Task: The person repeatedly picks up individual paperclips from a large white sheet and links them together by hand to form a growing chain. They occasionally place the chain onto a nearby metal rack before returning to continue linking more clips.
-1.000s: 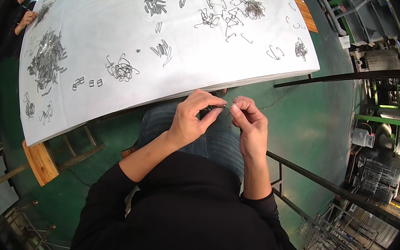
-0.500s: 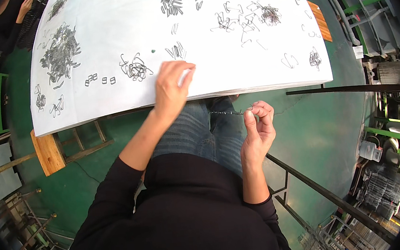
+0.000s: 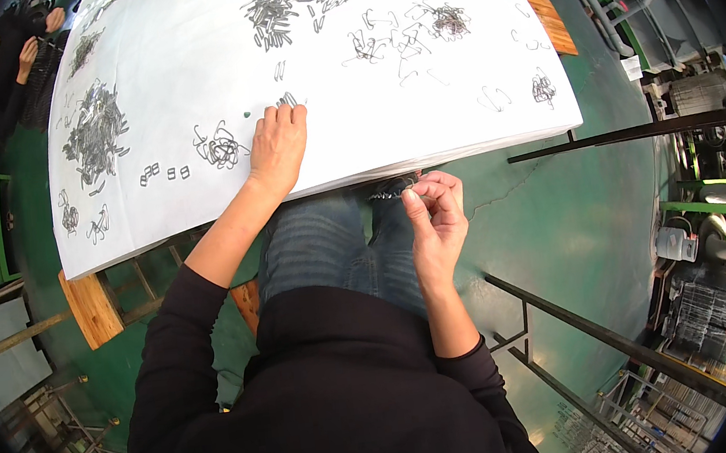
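My left hand (image 3: pixel 278 147) rests on the white tabletop (image 3: pixel 335 132) near its front edge. Its bent fingers are close together, with the tips down at a few narrow metal links (image 3: pixel 288 99); what lies between them is hidden. Over my lap, past the table edge, my right hand (image 3: pixel 438 218) pinches the end of a thin metal chain (image 3: pixel 389 194) between thumb and fingers. The chain points left across my jeans. Beside my left hand sit a tangle of bent wire hooks (image 3: pixel 219 146) and a small dark green piece (image 3: pixel 247 115).
Piles of links (image 3: pixel 97 135) cover the table's left, with more links (image 3: pixel 271 24) farther back. Bent wires (image 3: pixel 405 41) lie to the right; small rectangular buckles (image 3: pixel 150 173) at front left. A person (image 3: pixel 7 78) works at far left. Wooden stools and metal bars stand around.
My left hand has come down onto the small group of links, its fingers drawn closer together. The right hand keeps its pinch on the chain. The whole view has shifted somewhat.
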